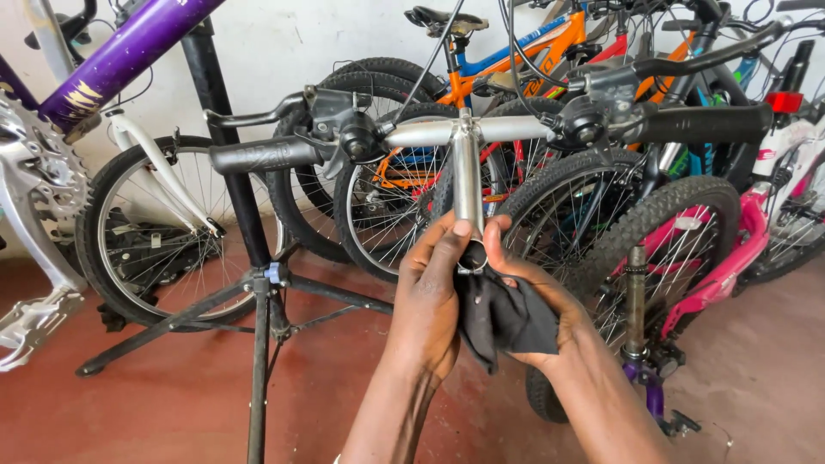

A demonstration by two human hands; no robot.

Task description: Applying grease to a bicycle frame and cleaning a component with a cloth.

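A silver bicycle handlebar with its stem (467,176) is held up in front of me, black grips and brake levers at both ends. My left hand (434,292) wraps the lower end of the stem, thumb against the metal. My right hand (528,288) holds a black rag (503,322) against the stem's bottom end, fingers pressing the cloth to the tube opening.
A black repair stand (258,283) holds a purple bike frame (120,56) at the left, with its crank and pedal (30,318). Several bikes lean on the white wall behind, orange, pink and black. A purple fork with steerer tube (636,301) stands at right on the red floor.
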